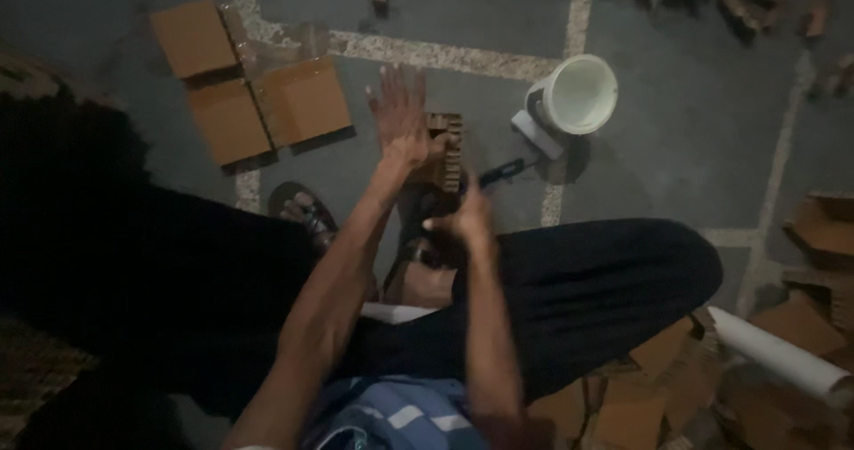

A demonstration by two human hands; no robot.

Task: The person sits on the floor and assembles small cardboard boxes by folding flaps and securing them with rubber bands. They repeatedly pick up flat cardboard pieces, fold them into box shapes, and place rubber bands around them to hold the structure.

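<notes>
Left hand (398, 112) spread flat, empty, over corrugated cardboard stack (442, 152); right hand (463, 214) grips its near end, steadying it.

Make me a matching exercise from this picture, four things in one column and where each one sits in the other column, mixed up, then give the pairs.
Things:
1. white plastic bucket
2. flat brown cardboard squares
3. white paper roll
4. left hand

Places:
A. lower right floor
B. raised, open, beside the small brown cardboard stack
C. upper left floor
D. upper right of the hands

Pairs: 1-D, 2-C, 3-A, 4-B
</notes>
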